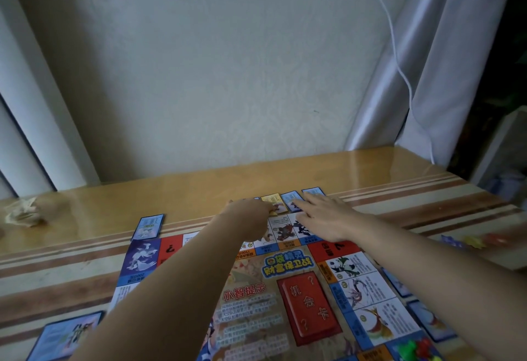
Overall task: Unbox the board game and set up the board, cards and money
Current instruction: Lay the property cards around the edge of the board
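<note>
The board [285, 289] lies flat on the table [399, 178], with a row of cards just beyond its far edge (a yellow card [271, 198] among blue ones). The left hand [251, 215] bends its fingers onto the yellow card's near end; I cannot tell if it pinches or only presses. The right hand [325, 218] is flat, fingers straight and spread, tips on the neighbouring blue card [289, 199].

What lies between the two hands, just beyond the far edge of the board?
The head view shows a yellow card and a blue card lying side by side there, between the left hand and the right hand.
</note>
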The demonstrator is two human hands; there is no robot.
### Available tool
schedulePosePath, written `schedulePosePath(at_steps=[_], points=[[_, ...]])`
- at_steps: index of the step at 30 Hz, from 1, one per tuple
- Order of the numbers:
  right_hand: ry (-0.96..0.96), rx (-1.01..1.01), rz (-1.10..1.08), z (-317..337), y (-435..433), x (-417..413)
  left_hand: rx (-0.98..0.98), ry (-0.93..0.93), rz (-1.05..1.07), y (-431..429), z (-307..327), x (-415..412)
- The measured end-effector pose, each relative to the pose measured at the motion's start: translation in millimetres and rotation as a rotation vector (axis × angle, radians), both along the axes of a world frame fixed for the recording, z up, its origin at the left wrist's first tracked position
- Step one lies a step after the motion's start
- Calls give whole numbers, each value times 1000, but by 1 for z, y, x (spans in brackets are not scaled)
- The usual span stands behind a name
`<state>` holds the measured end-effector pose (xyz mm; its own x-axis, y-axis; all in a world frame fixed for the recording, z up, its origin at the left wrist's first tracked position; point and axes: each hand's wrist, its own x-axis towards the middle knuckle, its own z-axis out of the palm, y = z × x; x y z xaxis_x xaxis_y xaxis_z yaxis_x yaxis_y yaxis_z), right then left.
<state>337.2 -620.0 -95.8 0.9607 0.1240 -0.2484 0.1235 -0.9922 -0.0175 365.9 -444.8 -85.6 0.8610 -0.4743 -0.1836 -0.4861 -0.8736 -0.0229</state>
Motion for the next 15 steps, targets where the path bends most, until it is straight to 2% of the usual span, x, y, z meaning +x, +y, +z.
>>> schedulePosePath(at_steps=[15], points=[[18,24,-40,-1,6,-1,-21,27,29,-4,1,-2]])
